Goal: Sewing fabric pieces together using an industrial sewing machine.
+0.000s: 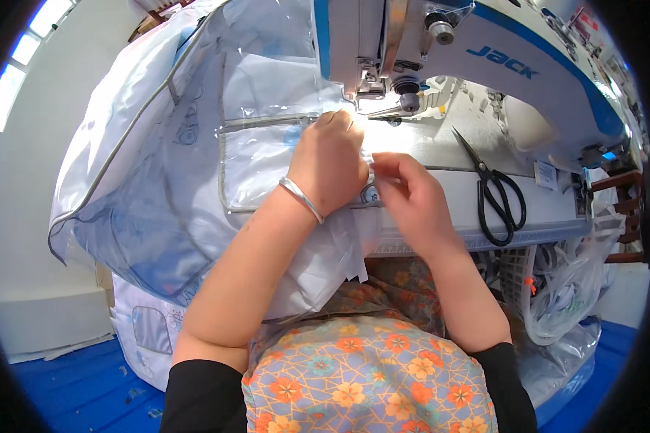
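Observation:
A large sheet of white cloth (141,155) with clear plastic pockets (256,169) and grey binding drapes over the left side of the sewing machine's bed. My left hand (331,162), with a silver bangle at the wrist, is closed on the cloth just in front of the needle area. Its fingertips are partly hidden by the back of the hand. Beside it, my right hand (414,200) pinches the cloth's right edge between thumb and fingers. The white and blue sewing machine (448,65) arches above, its presser foot area lit brightly behind my left knuckles.
Black-handled scissors (500,195) lie on the bed to the right, blades pointing away. Below the table's right end hang a white plastic basket (516,281) and a clear plastic bag (574,289). More of the cloth bundle (141,325) hangs down at left, near the blue floor (79,390).

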The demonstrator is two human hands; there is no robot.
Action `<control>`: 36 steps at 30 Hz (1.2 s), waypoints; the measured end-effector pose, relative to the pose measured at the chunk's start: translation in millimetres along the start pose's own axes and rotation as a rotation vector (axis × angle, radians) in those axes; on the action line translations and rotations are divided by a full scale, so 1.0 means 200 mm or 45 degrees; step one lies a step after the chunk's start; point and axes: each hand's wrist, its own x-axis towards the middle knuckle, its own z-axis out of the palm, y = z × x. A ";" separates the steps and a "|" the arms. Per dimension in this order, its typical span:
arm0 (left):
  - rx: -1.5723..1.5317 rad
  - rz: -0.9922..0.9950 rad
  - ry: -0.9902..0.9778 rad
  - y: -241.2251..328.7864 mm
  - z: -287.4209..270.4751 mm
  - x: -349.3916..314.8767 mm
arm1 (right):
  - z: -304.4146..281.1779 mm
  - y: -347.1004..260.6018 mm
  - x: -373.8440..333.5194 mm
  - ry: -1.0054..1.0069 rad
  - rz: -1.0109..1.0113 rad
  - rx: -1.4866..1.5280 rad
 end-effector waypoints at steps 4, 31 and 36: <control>0.074 0.023 -0.017 0.01 -0.01 0.00 | -0.03 0.04 -0.09 -0.044 -0.489 -0.641; -0.136 -0.030 -0.132 0.11 -0.20 -0.22 | -0.14 0.02 -0.18 -0.395 -0.876 -1.060; -0.227 0.215 -0.138 0.03 -0.17 -0.19 | -0.10 0.06 -0.21 -0.376 -0.932 -1.113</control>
